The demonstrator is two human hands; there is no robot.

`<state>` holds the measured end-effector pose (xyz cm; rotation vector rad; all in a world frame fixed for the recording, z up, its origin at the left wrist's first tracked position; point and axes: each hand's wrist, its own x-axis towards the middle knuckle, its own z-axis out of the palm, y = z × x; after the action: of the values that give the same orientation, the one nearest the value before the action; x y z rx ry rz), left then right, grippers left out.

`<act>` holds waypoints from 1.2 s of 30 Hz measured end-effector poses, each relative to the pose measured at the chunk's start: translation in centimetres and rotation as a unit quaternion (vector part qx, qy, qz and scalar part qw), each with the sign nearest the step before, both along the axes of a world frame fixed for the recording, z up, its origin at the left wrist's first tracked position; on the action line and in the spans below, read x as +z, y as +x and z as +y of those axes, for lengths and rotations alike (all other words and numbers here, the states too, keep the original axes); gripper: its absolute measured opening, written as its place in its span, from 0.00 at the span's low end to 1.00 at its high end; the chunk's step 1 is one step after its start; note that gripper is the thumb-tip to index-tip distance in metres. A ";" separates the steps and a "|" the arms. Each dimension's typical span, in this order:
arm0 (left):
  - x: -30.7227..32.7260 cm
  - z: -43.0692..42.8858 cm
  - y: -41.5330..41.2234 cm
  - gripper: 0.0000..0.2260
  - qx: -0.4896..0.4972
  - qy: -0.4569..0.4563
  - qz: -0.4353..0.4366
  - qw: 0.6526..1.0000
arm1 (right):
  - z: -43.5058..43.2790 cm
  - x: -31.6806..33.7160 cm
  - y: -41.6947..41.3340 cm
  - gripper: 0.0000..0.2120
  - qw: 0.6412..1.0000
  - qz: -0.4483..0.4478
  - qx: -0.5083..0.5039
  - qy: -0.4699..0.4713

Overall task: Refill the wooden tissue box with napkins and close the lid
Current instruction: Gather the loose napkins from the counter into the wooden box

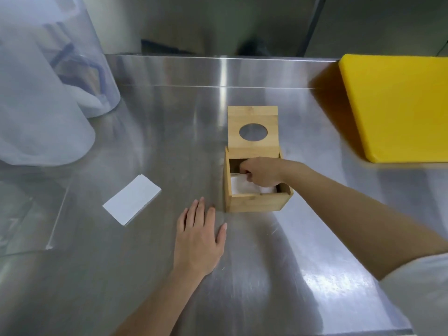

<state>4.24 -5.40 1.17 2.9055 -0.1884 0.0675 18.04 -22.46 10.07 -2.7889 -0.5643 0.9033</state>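
From the head view, our right hand [260, 172] reached into the open wooden tissue box [257, 201] at three o'clock of centre, fingers curled on the white napkins [242, 185] inside, its lid [253, 128] upright. Our left hand [200, 235] lay flat, fingers spread, on the steel counter [145, 141] at six o'clock; a loose napkin [132, 199] lay at nine.

wooden tissue box [257, 202]: open, lid [253, 128] upright (round hole) | napkins [242, 185] inside | napkin [132, 199] flat, left

Right hand [260, 171] fingers [243, 172] curl down inside wooden box [257, 202], tips hidden; can't tell grip on napkins [242, 186], mostly covered. Yellow board [397, 105] cut off at right edge. Clear plastic containers [48, 93] cut off left, contents blurred.
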 end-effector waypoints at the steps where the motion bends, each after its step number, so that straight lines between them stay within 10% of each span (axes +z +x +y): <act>1: 0.0 0.0 0.0 0.22 0.001 0.001 -0.001 1.000 | 0.0 -0.3 0.1 0.10 1.000 -0.001 -0.005 0.009; 19: -0.5 0.2 0.2 0.21 -0.004 0.002 -0.001 1.000 | 0.3 -1.6 -0.5 0.08 0.981 -0.146 0.071 -0.108; 36: 1.6 7.3 -3.3 0.27 0.054 -0.034 0.021 0.998 | 4.1 5.2 -4.1 0.08 0.935 -0.288 0.068 0.195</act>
<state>0.90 1.86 2.76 2.8441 -0.0202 0.0296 13.97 -18.40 15.29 -2.6271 -0.9077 -0.0502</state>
